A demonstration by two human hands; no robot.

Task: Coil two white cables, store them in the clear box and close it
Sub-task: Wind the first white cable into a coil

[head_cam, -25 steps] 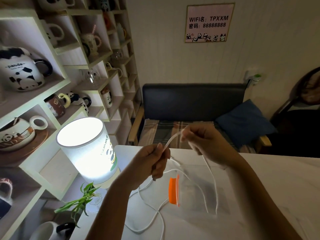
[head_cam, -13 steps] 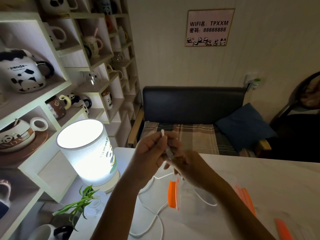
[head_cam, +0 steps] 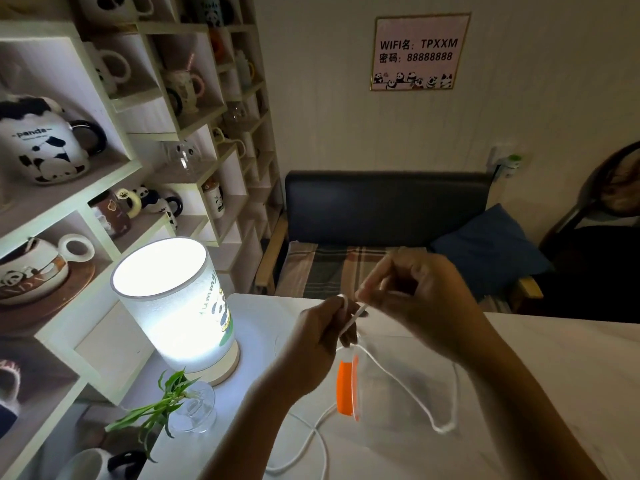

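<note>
I keep both hands pinching the white cable above the surface: left hand, right hand. Risk: its hanging loop (near the clear box) snags the orange latch, undoing my coil.

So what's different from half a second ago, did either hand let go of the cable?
Neither let go. The right hand has pulled up and to the right, away from the left hand, drawing a short stretch of white cable taut between them; a loop now hangs below. The left hand has dropped slightly. The clear box and lamp are unmoved.
</note>
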